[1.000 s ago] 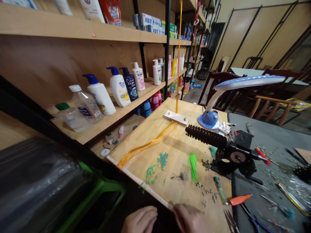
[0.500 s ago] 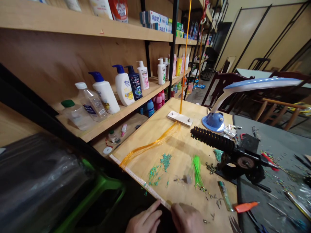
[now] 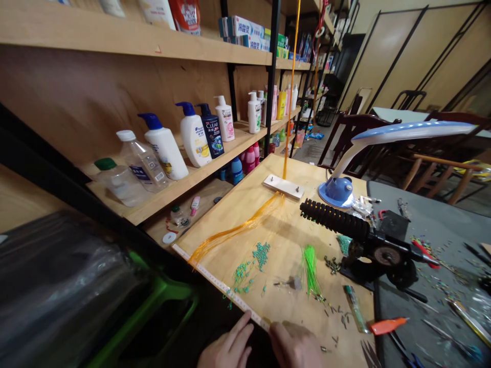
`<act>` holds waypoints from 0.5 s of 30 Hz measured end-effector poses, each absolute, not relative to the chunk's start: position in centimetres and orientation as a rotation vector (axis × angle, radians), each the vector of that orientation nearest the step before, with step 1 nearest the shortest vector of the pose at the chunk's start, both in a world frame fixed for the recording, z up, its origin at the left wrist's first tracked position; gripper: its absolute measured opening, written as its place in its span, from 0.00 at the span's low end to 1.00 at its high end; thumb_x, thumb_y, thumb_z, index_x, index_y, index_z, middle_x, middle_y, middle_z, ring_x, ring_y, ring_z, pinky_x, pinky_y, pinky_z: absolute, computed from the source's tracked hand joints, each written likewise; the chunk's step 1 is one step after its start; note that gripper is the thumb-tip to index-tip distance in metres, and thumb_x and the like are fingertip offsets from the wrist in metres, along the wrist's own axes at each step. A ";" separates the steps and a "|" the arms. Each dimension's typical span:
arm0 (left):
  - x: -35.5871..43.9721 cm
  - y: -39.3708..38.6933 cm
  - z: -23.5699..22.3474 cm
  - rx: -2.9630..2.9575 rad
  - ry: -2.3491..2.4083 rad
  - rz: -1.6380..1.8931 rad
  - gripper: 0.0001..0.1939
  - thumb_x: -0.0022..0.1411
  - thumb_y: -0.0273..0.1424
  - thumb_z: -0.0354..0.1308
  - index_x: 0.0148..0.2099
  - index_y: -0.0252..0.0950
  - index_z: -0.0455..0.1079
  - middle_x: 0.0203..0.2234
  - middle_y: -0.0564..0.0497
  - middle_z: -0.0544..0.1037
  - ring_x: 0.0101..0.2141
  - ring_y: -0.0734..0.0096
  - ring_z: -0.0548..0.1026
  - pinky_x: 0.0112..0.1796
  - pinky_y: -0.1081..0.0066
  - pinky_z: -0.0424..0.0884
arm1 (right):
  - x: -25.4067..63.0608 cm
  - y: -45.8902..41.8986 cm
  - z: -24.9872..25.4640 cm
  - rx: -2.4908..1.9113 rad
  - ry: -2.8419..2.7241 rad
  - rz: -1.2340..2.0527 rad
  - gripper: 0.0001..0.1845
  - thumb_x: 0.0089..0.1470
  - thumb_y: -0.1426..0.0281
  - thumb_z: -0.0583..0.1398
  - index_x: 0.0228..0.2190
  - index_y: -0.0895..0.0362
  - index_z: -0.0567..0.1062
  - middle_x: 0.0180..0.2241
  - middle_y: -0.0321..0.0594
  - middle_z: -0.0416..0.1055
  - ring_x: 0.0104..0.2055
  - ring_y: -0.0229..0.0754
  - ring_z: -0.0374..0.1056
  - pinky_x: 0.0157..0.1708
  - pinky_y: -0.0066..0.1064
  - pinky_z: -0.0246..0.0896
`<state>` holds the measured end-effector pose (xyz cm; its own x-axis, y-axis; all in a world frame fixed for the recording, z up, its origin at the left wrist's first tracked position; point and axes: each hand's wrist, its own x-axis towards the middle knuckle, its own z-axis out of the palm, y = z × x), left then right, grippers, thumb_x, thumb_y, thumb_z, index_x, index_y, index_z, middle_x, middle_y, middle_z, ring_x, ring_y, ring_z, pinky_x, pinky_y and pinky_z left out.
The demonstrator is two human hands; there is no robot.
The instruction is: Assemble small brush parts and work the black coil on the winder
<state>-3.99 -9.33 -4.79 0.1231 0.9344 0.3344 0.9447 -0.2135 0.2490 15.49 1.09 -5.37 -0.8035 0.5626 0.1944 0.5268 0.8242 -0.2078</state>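
My left hand [image 3: 229,347] and my right hand [image 3: 295,346] meet at the near edge of the wooden board [image 3: 284,245], beside the end of the white measuring tape [image 3: 220,286] fixed along that edge. The left fingers are drawn together and point up to the right. The right hand is curled, knuckles up. Whatever they pinch between them is too small to see. Nearest on the board lie several small dark metal pieces [image 3: 337,310], a bundle of green strands [image 3: 310,266] and teal beads [image 3: 253,260].
Orange strands [image 3: 238,230] run from a hanging line [image 3: 289,97] across the board. A black hand press [image 3: 360,240], a blue desk lamp [image 3: 345,179], an orange-handled tool [image 3: 385,325] and scissors sit to the right. Shelves of bottles [image 3: 180,148] stand left; a green stool [image 3: 153,306] is below.
The view has shifted slightly, down and to the left. My left fingers have stretched a little further towards the tape end. The right hand has stayed at the board's edge.
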 end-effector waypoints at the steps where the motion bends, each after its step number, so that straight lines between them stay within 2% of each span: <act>1: -3.9 -9.4 -4.7 -2.336 -1.965 -0.630 0.18 0.68 0.27 0.43 0.53 0.33 0.70 0.52 0.43 0.78 0.38 0.70 0.83 0.42 0.79 0.77 | 15.5 1.1 -5.5 -0.829 -2.763 0.211 0.09 0.60 0.76 0.53 0.29 0.53 0.67 0.22 0.33 0.72 0.21 0.39 0.68 0.23 0.29 0.51; 10: -3.7 -9.3 -4.2 -2.346 -2.130 -0.518 0.22 0.61 0.23 0.49 0.57 0.35 0.66 0.55 0.46 0.75 0.37 0.69 0.83 0.42 0.76 0.78 | 15.3 0.8 -7.4 -0.855 -2.626 0.203 0.08 0.57 0.76 0.52 0.28 0.52 0.65 0.19 0.32 0.69 0.18 0.40 0.67 0.21 0.30 0.49; 15: -3.8 -9.0 -4.0 -2.374 -2.227 -0.565 0.22 0.60 0.21 0.49 0.55 0.39 0.66 0.55 0.47 0.75 0.36 0.69 0.83 0.41 0.75 0.79 | 16.0 1.1 -5.6 -0.862 -2.644 0.284 0.08 0.57 0.75 0.54 0.28 0.53 0.68 0.22 0.34 0.73 0.21 0.39 0.70 0.22 0.27 0.55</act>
